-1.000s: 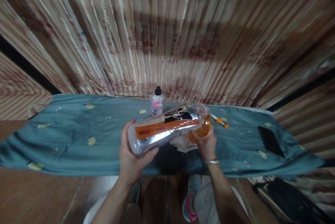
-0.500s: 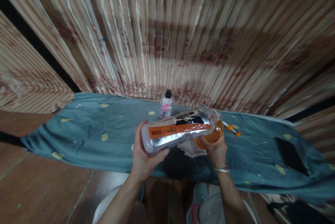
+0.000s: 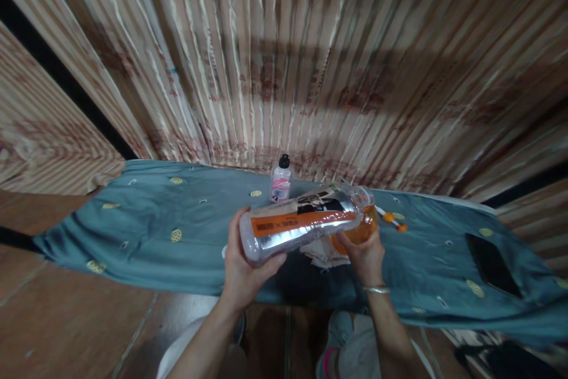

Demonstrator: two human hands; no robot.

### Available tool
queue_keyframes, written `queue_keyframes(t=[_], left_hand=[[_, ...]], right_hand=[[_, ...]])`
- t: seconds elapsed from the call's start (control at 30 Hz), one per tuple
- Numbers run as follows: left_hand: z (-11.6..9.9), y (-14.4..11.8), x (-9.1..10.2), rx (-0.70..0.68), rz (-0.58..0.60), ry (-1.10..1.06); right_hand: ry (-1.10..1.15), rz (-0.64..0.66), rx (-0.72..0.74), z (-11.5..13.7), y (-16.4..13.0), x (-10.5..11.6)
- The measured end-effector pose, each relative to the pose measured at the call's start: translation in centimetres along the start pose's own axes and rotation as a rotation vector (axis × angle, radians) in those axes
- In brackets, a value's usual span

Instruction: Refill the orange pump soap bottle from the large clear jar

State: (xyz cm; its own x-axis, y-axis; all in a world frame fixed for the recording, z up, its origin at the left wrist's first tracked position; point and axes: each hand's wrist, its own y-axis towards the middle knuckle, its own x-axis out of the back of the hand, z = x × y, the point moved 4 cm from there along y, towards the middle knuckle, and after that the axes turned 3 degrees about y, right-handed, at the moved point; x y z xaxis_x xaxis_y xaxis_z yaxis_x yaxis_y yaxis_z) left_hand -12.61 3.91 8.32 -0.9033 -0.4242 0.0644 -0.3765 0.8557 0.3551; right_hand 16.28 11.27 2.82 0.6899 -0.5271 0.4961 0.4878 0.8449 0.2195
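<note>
A large plastic bottle [image 3: 302, 224] lies nearly level above the teal cloth [image 3: 146, 225], its base gripped by the left hand [image 3: 246, 266], its mouth tipped toward an orange cup [image 3: 361, 228] clasped by the right hand [image 3: 366, 255].

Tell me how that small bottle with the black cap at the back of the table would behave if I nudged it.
The small bottle stands upright and looks narrow for its height, so a nudge high up would probably tip it. Its body seems round, so once down it may roll on the blue cloth. It looks like clear plastic, so probably light and unlikely to break.
</note>
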Motion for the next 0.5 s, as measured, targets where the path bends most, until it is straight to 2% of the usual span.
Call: queue_keyframes(t=[0.3,0.5], left_hand=[[-1.1,0.3,0.1,0.045,0.025,0.025],[-1.3,0.5,0.2,0.045,0.000,0.061]], right_hand=[[-0.007,-0.020,0.023,-0.3,0.0,-0.1],[0.009,-0.024,0.073,-0.3,0.1,-0.2]])
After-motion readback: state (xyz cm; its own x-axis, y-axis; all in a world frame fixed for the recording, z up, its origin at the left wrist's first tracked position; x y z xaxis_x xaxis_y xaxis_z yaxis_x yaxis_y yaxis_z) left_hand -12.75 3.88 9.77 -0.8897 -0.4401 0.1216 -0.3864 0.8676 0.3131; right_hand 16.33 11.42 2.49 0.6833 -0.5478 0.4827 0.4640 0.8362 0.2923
